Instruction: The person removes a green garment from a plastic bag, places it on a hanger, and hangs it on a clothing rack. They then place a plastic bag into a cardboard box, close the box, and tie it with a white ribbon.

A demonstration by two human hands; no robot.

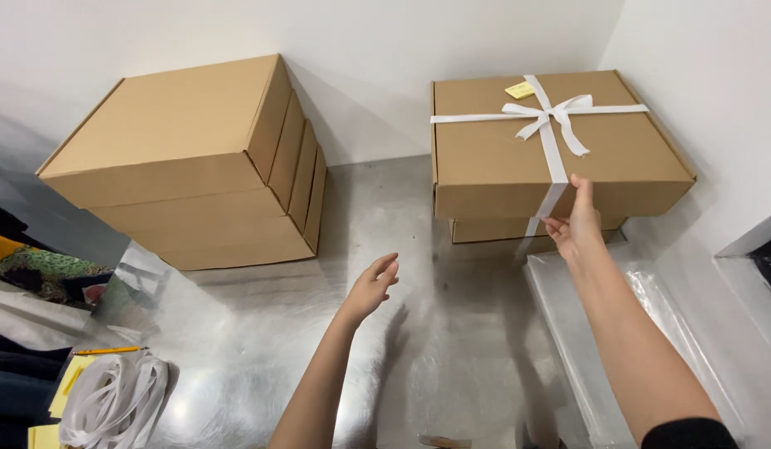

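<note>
Coils of white ribbon (115,399) lay heaped at the near left corner of the shiny metal table (261,333), beside yellow sticky notes (65,391) and a yellow pencil (109,351). Dark and patterned fabrics (36,270) were piled along the left edge, with a clear plastic bag (140,283) just beyond them. On the near right, a stack of clear plastic sheets (593,333) rested on the table under the right forearm.

The left hand (373,287) hovered above the bare middle of the table, its fingers loosely spread and slightly curled, holding nothing and touching nothing. The right hand (578,224) reached further out to the front wall of the brown cardboard gift box tied with a white ribbon bow (560,145). Its thumb and fingers were pinched on the white ribbon strand (551,195) that ran down the front of that box, the other fingers curled in.

That box sat on top of a second flat brown cardboard box (493,229), of which only a strip showed, toward the far right corner near the white wall (701,75). A small yellow tag (519,89) lay on the lid by the bow. Well apart to the far left stood a stack of plain brown cardboard boxes (194,166), unribboned, set against the back wall.
</note>
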